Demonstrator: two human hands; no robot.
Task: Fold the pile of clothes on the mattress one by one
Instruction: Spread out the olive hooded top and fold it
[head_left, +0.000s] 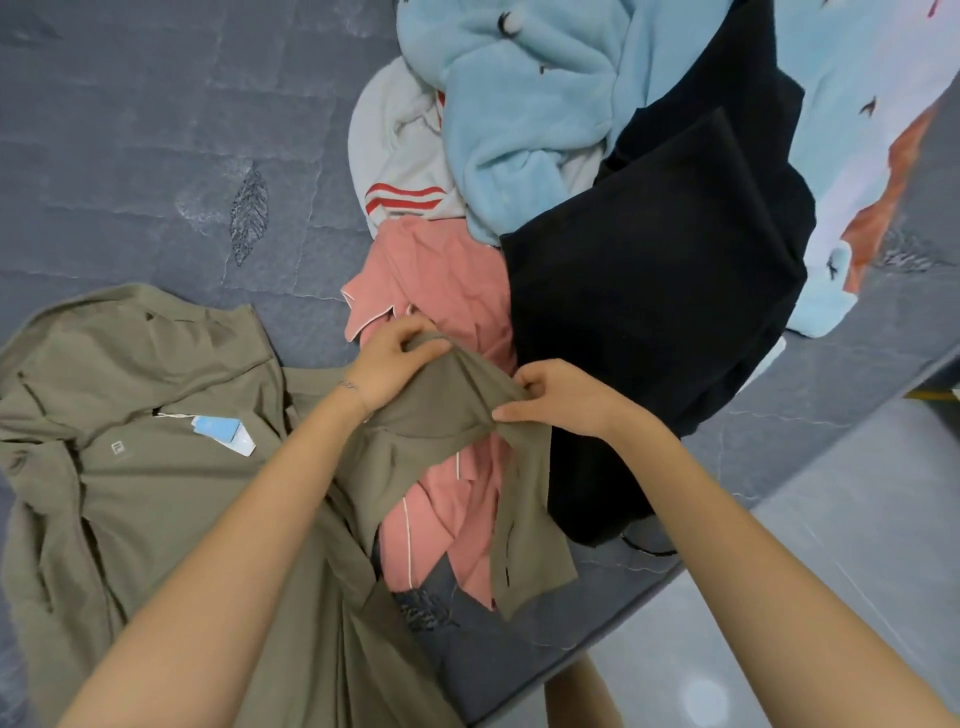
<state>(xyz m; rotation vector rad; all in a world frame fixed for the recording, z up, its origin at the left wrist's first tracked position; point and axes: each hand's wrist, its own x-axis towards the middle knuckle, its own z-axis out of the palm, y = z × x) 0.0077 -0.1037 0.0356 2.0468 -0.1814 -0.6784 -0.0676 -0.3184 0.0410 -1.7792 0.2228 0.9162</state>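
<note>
Reaching forward in the head view, both bare forearms converge over the grey mattress (156, 130). The left hand (392, 358) curls its fingers over a raised fold of the olive shirt (156, 493), and the right hand (558, 397) pinches the same fold nearby. The shirt's body lies spread at left, beside the pile of clothes (530, 104).

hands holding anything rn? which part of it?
Both grip the olive garment. The left hand and right hand pinch the edge of one loose end, possibly a sleeve, raised over the pink garment.
</note>
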